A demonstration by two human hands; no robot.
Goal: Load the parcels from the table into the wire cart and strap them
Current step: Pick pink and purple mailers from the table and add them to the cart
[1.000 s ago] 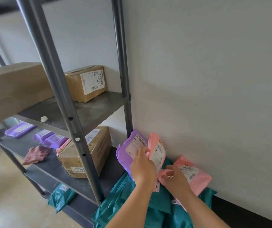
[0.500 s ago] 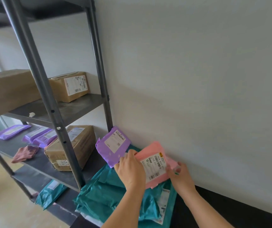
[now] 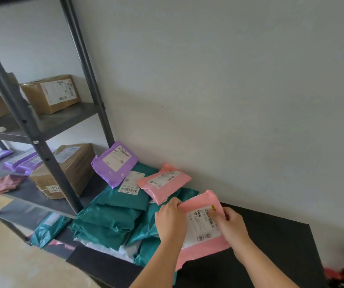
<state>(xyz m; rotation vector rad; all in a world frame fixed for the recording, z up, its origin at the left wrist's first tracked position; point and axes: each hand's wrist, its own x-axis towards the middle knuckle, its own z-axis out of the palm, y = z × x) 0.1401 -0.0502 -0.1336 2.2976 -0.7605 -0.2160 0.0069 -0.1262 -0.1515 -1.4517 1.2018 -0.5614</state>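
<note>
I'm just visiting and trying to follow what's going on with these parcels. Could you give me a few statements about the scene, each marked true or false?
1. The left hand and right hand both hold the near pink parcel. True.
2. The purple parcel lies inside the shelving. False: it rests on the teal parcels on the table.
3. The far pink parcel lies on the teal parcels, close to the wall. True.
4. The upper cardboard box has no label. False: it carries a white label.
</note>
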